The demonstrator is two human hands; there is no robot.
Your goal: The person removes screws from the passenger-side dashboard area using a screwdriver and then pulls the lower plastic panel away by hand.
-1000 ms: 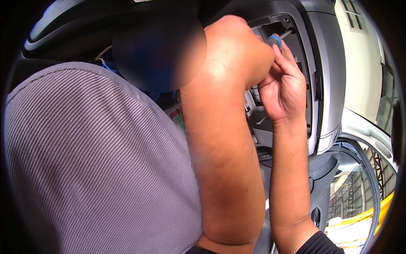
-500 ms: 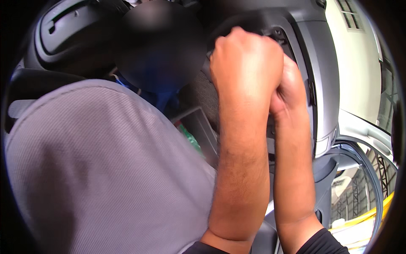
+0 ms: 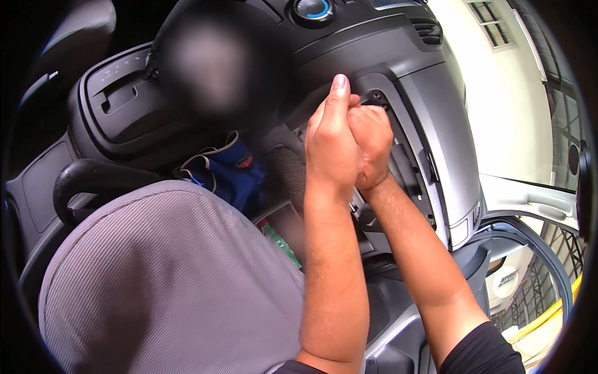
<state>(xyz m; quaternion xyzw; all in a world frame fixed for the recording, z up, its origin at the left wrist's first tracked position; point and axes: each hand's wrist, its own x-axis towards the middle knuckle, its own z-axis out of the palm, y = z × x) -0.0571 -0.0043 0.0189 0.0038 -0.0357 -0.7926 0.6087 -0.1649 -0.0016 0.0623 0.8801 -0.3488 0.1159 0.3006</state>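
Note:
Side by side, my left hand (image 3: 330, 146) and my right hand (image 3: 372, 140) meet in front of the open glove-compartment recess (image 3: 405, 171) in a car dashboard (image 3: 445, 131). The left thumb points up and its fingers are curled closed against the right hand. The right fingers are bent into a closed grip beside it. What they hold, if anything, is hidden between them. Small holes and fittings show along the recess's dark inner frame, above and to the right of my hands.
A grey fabric seat (image 3: 162, 280) fills the lower left. Beyond it are the gear selector panel (image 3: 109, 93), a blue bag (image 3: 237, 174) and a tray (image 3: 293, 212) with a green object. A dial (image 3: 311, 9) sits at the top, an open door (image 3: 473, 283) at lower right.
A blue-banded screwdriver showed in my right hand a second ago; now it is out of sight. Both hands have drawn together and sit lower in the picture. The view takes in more dashboard.

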